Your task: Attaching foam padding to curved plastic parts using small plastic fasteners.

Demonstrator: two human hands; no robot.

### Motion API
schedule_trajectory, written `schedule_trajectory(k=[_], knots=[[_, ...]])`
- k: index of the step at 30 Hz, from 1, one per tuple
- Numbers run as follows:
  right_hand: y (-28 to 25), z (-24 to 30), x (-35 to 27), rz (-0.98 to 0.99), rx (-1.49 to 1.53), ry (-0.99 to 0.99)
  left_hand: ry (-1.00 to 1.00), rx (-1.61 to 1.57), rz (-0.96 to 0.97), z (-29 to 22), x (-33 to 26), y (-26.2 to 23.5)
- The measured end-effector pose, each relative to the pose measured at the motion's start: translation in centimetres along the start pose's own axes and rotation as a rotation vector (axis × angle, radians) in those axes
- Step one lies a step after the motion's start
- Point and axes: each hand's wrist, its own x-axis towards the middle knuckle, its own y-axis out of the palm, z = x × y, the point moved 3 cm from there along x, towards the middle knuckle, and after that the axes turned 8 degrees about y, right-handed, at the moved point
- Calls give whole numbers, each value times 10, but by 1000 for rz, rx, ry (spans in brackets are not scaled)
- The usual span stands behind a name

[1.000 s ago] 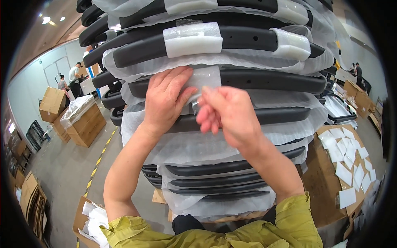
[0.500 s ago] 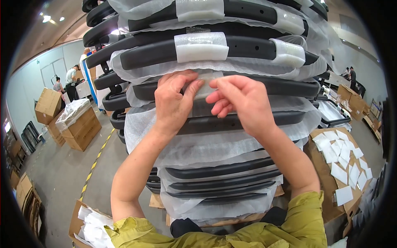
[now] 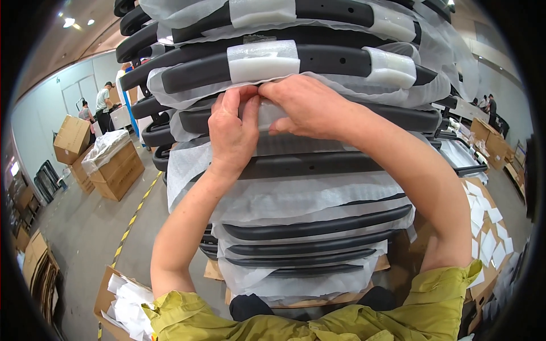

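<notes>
In front of me is a tall stack of black curved bars with white foam sheeting between them. A small white foam piece (image 3: 265, 117) lies against one black bar (image 3: 392, 117) at chest height, partly covered by my fingers. My left hand (image 3: 232, 129) is closed at its left edge, thumb and fingertips pinching there. My right hand (image 3: 304, 108) reaches across from the right, its fingers bent over the foam piece and their tips meeting the left fingertips. One bar higher, a taped foam wrap (image 3: 263, 61) goes around the bar, with a second wrap (image 3: 391, 67) to its right.
A flattened cardboard sheet (image 3: 475, 278) with loose white foam pieces (image 3: 488, 244) lies at the right. An open carton (image 3: 105, 290) of white foam stands at the lower left. Larger cartons (image 3: 114, 170) stand beyond a yellow-black floor line (image 3: 129, 227). People work in the background.
My right hand has moved left and up, from beside the foam piece onto it, meeting my left fingertips. My left hand stays at the left edge. The view has shifted slightly.
</notes>
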Motion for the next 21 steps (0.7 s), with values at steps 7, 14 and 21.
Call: schedule_trajectory(k=[7, 14, 21], knots=[[12, -14, 2, 39, 141, 77, 171, 325, 97, -7, 13, 1], [31, -28, 19, 280, 81, 176, 476, -28, 255, -130, -23, 24], [11, -20, 0, 182, 116, 89, 242, -808, 688, -243, -63, 60]])
